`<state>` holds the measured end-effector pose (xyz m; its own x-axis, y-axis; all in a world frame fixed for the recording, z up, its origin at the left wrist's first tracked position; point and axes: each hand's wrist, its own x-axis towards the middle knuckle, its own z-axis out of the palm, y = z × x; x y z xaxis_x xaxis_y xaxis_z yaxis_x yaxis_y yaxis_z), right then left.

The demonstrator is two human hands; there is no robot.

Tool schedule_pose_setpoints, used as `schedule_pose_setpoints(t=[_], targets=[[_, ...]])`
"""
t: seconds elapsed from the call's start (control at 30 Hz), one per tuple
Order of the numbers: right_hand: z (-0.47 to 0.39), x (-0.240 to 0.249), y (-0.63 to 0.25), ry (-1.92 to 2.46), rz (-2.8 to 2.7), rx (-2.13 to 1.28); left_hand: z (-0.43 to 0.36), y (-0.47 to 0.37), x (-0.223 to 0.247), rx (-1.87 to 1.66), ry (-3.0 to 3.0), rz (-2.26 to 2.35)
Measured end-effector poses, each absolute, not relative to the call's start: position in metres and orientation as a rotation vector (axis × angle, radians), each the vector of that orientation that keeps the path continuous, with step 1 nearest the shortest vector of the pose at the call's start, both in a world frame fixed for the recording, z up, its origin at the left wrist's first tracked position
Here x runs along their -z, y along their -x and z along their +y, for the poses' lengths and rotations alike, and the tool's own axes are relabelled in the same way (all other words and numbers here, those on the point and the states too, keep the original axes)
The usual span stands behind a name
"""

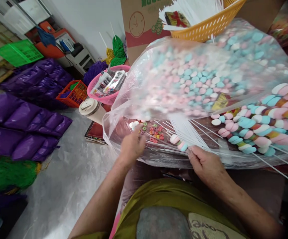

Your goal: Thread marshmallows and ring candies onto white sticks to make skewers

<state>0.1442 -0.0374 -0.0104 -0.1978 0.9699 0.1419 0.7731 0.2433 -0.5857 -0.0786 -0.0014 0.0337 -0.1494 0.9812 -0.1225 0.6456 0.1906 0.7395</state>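
My right hand (205,162) pinches a marshmallow skewer (179,142) close below its sweets. White, pink and blue marshmallows with a greenish-brown piece between them are threaded on it. My left hand (133,146) hovers by the small coloured ring candies (156,131), slightly blurred, its index finger stretched out and nothing visible in it. A few white marshmallows (134,125) lie just past its fingertips. Between the hands and the big bag spreads a bundle of white sticks (187,131). To the right, finished-looking marshmallow skewers (263,122) are piled up.
A large clear bag of marshmallows (196,79) fills the table's back. Behind it stand a yellow basket (208,31) of white sticks and a cardboard box (144,39). At the left are a lidded cup (93,111), a pink basket (109,98) and purple packages (22,126).
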Motion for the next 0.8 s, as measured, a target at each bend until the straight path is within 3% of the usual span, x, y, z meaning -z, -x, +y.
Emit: schedule_pose_setpoints(t=[0.1, 0.17, 0.37, 0.53, 0.8], targets=[[-0.039, 0.005, -0.145, 1.561, -2.014, -0.631, 0.022, 0.105, -0.028, -0.264, -1.846, 2.199], [-0.042, 0.002, -0.142, 1.484, -1.997, -0.705, 0.033, 0.111, -0.016, -0.142, -1.922, 2.202], [-0.049, 0.005, -0.134, 1.436, -1.998, -0.807, 0.034, 0.115, -0.010, -0.503, -1.754, 1.980], [-0.047, 0.005, -0.124, 1.374, -2.100, -0.605, 0.002, 0.095, -0.031, -0.915, -1.047, 1.472], [-0.053, 0.009, -0.121, 1.381, -2.170, -0.339, -0.023, 0.057, -0.024, -1.081, -0.685, 1.300]])
